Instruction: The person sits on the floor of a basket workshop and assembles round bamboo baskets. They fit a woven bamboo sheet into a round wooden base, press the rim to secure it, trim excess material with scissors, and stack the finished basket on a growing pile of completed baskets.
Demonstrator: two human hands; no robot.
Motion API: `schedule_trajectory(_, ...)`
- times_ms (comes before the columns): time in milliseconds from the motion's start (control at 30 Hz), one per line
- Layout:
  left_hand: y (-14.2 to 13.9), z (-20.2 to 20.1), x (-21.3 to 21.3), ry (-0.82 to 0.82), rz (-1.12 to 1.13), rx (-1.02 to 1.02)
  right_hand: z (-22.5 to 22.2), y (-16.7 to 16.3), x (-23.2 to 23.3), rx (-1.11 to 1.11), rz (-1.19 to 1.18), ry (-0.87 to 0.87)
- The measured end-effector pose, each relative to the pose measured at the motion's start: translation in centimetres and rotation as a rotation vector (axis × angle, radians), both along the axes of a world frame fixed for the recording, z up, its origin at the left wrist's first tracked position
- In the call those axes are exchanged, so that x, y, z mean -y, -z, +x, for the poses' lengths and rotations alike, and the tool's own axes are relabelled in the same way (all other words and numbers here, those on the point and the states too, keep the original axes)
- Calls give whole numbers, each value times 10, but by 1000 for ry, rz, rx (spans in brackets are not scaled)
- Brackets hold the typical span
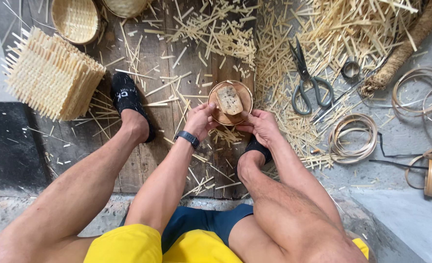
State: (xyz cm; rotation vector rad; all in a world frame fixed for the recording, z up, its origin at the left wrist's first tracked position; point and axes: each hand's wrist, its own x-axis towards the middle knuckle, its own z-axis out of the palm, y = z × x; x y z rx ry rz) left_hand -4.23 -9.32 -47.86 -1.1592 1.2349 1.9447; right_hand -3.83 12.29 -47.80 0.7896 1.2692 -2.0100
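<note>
Both my hands hold a small round wooden form point(239, 97) with a woven bamboo patch point(229, 100) lying on top of it. My left hand point(201, 119), with a dark watch on its wrist, grips the form's near left rim. My right hand point(259, 122) grips its near right rim, fingers curled under. The form sits low over the wooden planks, between my two feet in black socks.
Grey-handled scissors point(304, 80) lie in cut bamboo strips to the right. A stack of woven mats point(50, 74) stands at left, with round baskets point(75, 19) behind. Coiled bamboo hoops point(355, 137) and a rope-wrapped pole point(405, 48) lie at right.
</note>
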Motion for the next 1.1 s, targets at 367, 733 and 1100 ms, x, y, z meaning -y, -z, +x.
schedule_trajectory(367, 26, 25, -9, -5, -84, -100, 15, 22, -5, -26, 95, -107)
schedule_trajectory(733, -59, -26, -38, 393, -632, -857, -28, -68, 26, -151, 151, -142)
schedule_trajectory(1100, -49, -72, 0, 350, -700, -540, -33, -55, 0, -208, -176, -59)
